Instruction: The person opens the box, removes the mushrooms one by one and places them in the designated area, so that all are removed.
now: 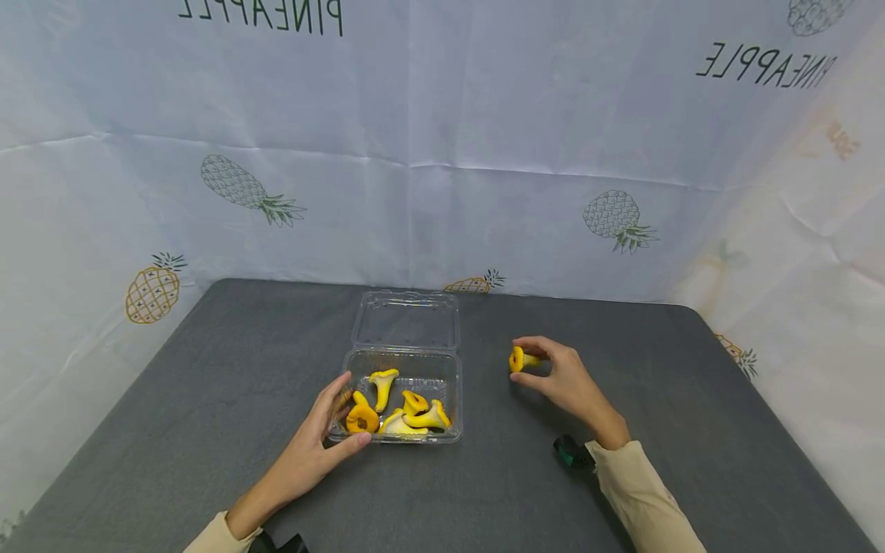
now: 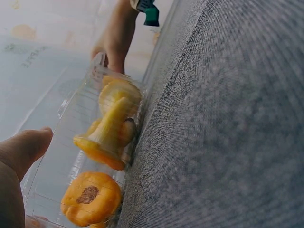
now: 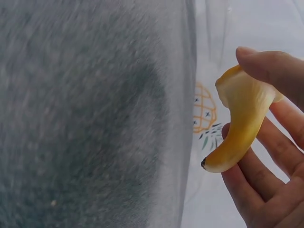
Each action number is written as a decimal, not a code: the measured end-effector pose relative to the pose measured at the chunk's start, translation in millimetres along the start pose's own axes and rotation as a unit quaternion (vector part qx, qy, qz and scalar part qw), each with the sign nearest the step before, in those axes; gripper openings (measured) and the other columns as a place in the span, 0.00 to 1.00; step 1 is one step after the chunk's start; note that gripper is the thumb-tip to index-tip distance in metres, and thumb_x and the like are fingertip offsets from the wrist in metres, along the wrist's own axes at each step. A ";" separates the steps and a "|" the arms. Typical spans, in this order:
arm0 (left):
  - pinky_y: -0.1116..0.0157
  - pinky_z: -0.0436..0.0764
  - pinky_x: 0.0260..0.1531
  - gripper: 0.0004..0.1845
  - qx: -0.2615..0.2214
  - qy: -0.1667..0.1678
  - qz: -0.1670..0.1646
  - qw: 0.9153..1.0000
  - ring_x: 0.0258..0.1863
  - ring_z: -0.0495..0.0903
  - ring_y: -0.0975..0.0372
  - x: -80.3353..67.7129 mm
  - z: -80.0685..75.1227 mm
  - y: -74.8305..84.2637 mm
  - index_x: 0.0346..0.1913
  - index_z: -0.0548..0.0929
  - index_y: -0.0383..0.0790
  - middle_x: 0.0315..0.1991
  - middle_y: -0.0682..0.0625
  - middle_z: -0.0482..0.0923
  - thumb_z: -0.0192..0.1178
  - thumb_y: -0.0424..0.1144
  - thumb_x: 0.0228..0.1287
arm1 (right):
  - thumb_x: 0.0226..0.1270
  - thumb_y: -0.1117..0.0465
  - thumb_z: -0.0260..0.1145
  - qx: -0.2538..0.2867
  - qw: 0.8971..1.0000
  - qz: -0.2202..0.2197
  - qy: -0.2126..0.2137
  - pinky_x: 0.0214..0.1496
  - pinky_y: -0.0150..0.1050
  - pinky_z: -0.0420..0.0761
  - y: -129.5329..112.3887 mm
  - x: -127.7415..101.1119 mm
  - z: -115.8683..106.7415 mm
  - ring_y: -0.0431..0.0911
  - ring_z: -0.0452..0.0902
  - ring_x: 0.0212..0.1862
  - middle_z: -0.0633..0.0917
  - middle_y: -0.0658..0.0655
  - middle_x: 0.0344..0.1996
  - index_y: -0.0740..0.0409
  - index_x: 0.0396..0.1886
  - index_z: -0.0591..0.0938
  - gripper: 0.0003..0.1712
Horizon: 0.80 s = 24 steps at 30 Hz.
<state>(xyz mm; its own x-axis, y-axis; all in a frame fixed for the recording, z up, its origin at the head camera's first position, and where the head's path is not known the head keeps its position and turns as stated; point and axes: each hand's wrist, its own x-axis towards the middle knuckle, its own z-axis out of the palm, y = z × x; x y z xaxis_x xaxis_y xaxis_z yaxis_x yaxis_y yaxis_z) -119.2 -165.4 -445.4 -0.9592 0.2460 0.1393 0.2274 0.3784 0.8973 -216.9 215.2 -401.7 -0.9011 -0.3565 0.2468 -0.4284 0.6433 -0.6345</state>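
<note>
A clear plastic clamshell box (image 1: 404, 361) lies open on the dark grey table (image 1: 207, 399), holding several yellow toy mushrooms (image 1: 404, 411). My left hand (image 1: 325, 434) grips the box's near left corner, thumb along the front wall and fingers on the left side. In the left wrist view the mushrooms (image 2: 107, 137) show through the box wall (image 2: 57, 152) beside my thumb (image 2: 23, 147). My right hand (image 1: 560, 376) pinches one yellow mushroom (image 1: 520, 359) just above the table, to the right of the box. The right wrist view shows that mushroom (image 3: 240, 123) held between thumb and fingers.
A white cloth printed with pineapples (image 1: 615, 219) stands behind and beside the table. The box's lid (image 1: 406, 319) lies flat toward the back. A small black and green device (image 1: 570, 452) is strapped at my right wrist.
</note>
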 end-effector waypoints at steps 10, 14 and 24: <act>0.43 0.63 0.68 0.46 -0.005 -0.003 0.003 1.000 0.74 0.55 0.35 0.2 -0.9 -1.1 0.80 0.43 0.40 0.79 0.35 0.41 0.61 0.39 0.70 | 0.54 0.66 0.77 -0.032 0.999 -0.008 -0.027 0.53 0.53 0.84 15.0 6.6 0.4 0.55 0.83 0.51 0.84 0.62 0.52 0.64 0.58 0.79 0.30; 0.43 0.63 0.68 0.46 -0.005 -0.003 0.002 1.000 0.74 0.55 0.35 0.2 -1.1 -0.3 0.80 0.43 0.39 0.79 0.35 0.41 0.62 0.39 0.70 | 0.53 0.67 0.78 -0.030 0.999 -0.001 -0.032 0.53 0.52 0.85 20.6 8.3 0.1 0.54 0.83 0.50 0.85 0.61 0.52 0.64 0.56 0.80 0.29; 0.44 0.63 0.68 0.46 -0.004 -0.002 -0.003 1.000 0.74 0.56 0.35 0.8 -1.3 2.5 0.79 0.44 0.39 0.78 0.35 0.42 0.62 0.40 0.69 | 0.52 0.67 0.78 -0.028 0.998 0.050 -0.025 0.54 0.56 0.84 32.3 11.0 -7.7 0.59 0.82 0.54 0.83 0.63 0.53 0.62 0.55 0.79 0.29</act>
<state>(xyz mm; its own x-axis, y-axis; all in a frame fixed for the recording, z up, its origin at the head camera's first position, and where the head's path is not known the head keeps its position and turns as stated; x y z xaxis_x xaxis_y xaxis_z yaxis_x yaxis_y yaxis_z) -119.6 -165.4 -442.5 -0.9600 0.2465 0.1328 0.2203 0.3724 0.9015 -241.1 237.3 -413.8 -0.9353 -0.3219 0.1470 -0.3417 0.7135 -0.6117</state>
